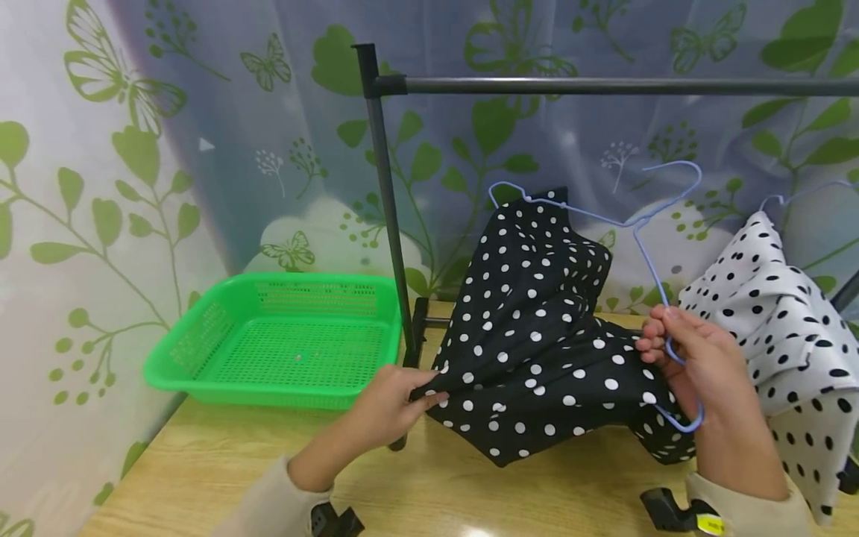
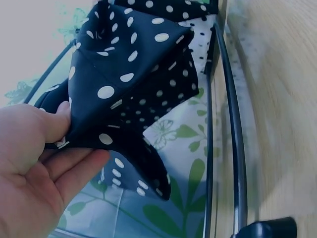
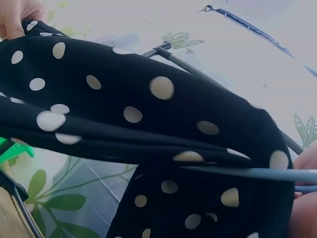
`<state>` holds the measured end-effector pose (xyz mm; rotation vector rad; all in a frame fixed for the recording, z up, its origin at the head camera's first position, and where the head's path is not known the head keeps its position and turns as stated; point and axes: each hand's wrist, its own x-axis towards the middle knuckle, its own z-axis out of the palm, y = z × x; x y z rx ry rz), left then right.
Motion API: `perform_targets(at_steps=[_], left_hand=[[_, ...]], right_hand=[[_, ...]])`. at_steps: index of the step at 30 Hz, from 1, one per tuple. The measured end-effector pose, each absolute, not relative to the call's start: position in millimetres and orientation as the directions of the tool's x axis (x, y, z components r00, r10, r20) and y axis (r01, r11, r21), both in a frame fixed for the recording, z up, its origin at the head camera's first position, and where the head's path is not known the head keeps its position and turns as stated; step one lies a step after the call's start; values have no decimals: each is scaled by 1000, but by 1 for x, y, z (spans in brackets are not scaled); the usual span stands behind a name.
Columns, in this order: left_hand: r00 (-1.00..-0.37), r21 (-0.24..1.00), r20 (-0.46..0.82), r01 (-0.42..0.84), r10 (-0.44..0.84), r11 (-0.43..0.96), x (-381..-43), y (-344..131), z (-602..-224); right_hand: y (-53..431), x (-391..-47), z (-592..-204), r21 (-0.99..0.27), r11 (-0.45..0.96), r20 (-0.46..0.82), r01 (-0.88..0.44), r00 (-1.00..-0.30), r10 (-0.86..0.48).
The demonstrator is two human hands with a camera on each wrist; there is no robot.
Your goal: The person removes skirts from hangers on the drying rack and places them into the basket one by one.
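Observation:
A black garment with white polka dots (image 1: 530, 335) hangs partly from a light blue wire hanger (image 1: 647, 257) in the head view. My left hand (image 1: 389, 406) pinches a fold of the garment at its lower left edge, thumb on top in the left wrist view. With curled fingers, my right hand (image 1: 705, 358) grips the hanger at its near arm. One end of the hanger pokes out at the garment's upper left corner, and the hook points up, away from the rail. In the right wrist view, the cloth stretches between both hands and covers part of the hanger wire (image 3: 247, 172).
A dark metal clothes rack stands over the wooden table (image 1: 429, 492), its top rail (image 1: 570, 86) above the garment. To the left sits a green plastic basket (image 1: 168, 373). A white garment with black dots (image 1: 785, 321) hangs on another hanger at the right.

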<state>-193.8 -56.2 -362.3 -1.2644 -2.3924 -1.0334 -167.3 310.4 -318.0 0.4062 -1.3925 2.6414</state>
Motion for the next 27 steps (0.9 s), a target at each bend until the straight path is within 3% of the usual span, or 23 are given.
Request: perform_targets(at_steps=[5,18,27], left_hand=[[-618,528,501,773,606,352,-199,-64,-360],[-620,522,502,773,603,361,-208,-76,-355],[-642,493,515,764,568,416,-210,-87,-351]], right_hand=[[310,-166,-318,-791,-556,325,-256,-945,-27],[309,-159,-314,-826,-492,324,-275,-946,-14],[304,-164,-312,-830,-485,360,-277,-929,-86]])
